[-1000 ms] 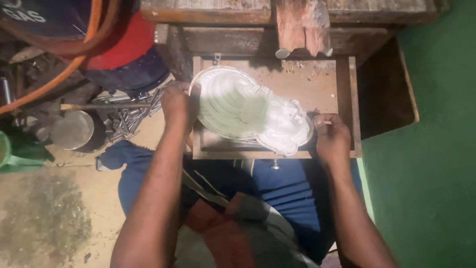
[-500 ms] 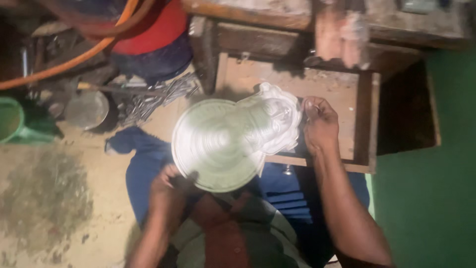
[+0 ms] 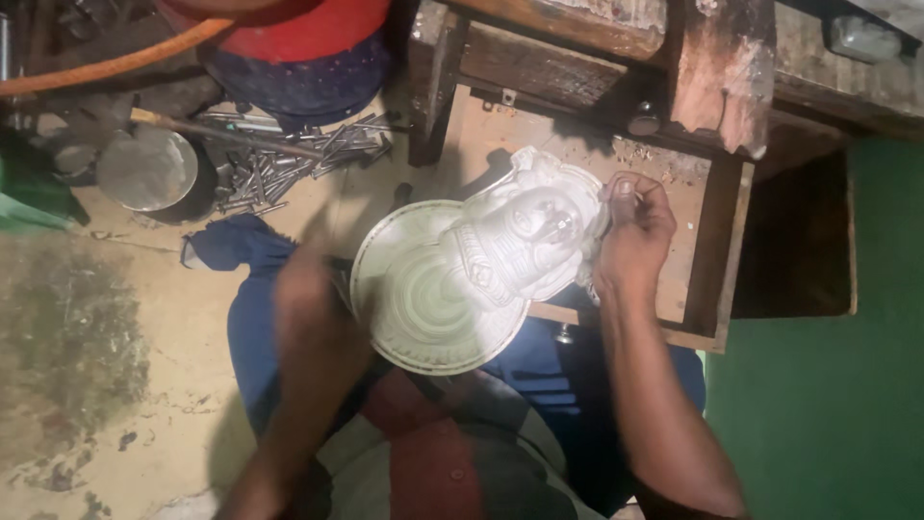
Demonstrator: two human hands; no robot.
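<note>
1 round embossed silvery metal plate [image 3: 423, 308], 1 silvery relief-moulded figure sheet [image 3: 525, 236], 1 open wooden drawer [image 3: 717, 241], 1 round shiny metal lid [image 3: 146, 169], 1 heap of grey steel rods [image 3: 289, 159], 2 hands.

Embossed plate [image 3: 452, 289] over drawer [image 3: 712, 250], nails [image 3: 289, 164] left.

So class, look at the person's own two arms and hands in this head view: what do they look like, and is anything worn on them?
Both forearms are bare, with no sleeves, gloves, watch or bands visible. The right hand shows clearly, fingers and thumbnail in view, without rings that can be made out. The left hand is motion-blurred, so its details cannot be told.
</note>
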